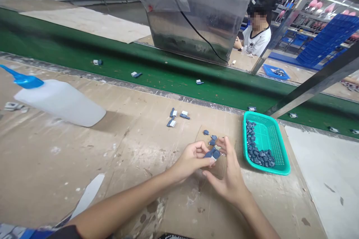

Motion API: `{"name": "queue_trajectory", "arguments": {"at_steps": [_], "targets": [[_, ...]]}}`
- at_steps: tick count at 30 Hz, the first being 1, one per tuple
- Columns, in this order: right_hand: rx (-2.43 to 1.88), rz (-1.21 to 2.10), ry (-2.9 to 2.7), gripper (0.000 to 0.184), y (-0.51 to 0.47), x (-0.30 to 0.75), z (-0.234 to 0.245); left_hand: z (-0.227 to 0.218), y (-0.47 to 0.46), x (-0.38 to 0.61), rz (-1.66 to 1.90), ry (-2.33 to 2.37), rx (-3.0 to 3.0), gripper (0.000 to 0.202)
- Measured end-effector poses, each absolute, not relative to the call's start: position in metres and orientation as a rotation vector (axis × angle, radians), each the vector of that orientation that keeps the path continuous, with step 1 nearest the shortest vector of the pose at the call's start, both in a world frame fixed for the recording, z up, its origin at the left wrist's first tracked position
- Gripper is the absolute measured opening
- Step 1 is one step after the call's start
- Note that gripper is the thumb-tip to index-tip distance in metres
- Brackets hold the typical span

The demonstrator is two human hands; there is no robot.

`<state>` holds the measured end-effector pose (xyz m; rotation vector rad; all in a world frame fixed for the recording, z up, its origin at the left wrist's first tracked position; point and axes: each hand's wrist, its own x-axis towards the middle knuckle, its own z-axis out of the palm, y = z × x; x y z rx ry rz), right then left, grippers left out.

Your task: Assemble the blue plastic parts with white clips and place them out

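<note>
My left hand (190, 160) grips a small dark blue and white plastic part (209, 154) between thumb and fingers. A rounded dark blue piece (216, 154) sits against that part. Close on the right, my right hand (228, 171) has its thumb and fingers apart around the part; whether a fingertip touches it is hard to see. Just beyond the hands, several loose dark blue pieces (206, 132) lie on a cardboard sheet (200, 136). Farther left on the table are 3 blue-and-white parts (184, 114) like the held one.
A green basket (285, 160) with several dark blue pieces stands right of my hands. At left a white squeeze bottle (61, 101) with a blue nozzle lies tilted. Beyond runs a green conveyor belt (168, 71) carrying parts. A slanted metal post (314, 86) rises behind the basket; a person (256, 41) sits across.
</note>
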<state>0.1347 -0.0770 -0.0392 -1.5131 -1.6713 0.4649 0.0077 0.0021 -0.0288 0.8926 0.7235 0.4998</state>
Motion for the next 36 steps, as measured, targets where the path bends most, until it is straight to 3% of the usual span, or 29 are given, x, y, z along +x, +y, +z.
{"name": "queue_trajectory", "arguments": {"at_steps": [2, 6, 8, 15, 20, 23, 27, 32, 36], "targets": [[-1.604, 0.290, -1.830, 0.078, -0.074, 0.139, -0.037, -0.027, 0.000, 0.007, 0.463, 0.706, 0.917, 0.033], [-1.649, 0.015, -2.022, 0.022, -0.069, 0.144, -0.032, -0.024, 0.000, 0.010, 0.454, 0.688, 0.953, 0.033], [-1.629, -0.102, -2.020, 0.008, -0.067, 0.146, -0.031, -0.022, 0.001, 0.013, 0.447, 0.676, 0.964, 0.032], [-1.610, -0.194, -1.865, 0.005, -0.067, 0.160, -0.032, -0.011, 0.008, 0.041, 0.396, 0.594, 1.096, 0.026], [-2.014, -0.201, -1.863, 0.047, -0.068, 0.222, -0.024, -0.008, 0.096, 0.074, 0.477, 0.655, 1.753, 0.019], [-2.395, -0.177, -1.831, 0.033, -0.076, 0.275, -0.032, -0.016, 0.177, 0.075, 0.444, 1.162, 2.350, 0.026], [-2.698, 0.076, -1.930, 0.030, -0.080, 0.312, -0.052, -0.032, 0.243, 0.066, 0.285, 1.433, 2.382, 0.033], [-2.647, 0.187, -1.925, 0.036, -0.075, 0.312, -0.054, -0.046, 0.253, 0.102, 0.257, 1.394, 2.460, 0.061], [-2.606, 0.341, -1.860, 0.037, -0.080, 0.314, -0.048, -0.052, 0.259, 0.152, 0.276, 1.257, 2.465, 0.051]]}}
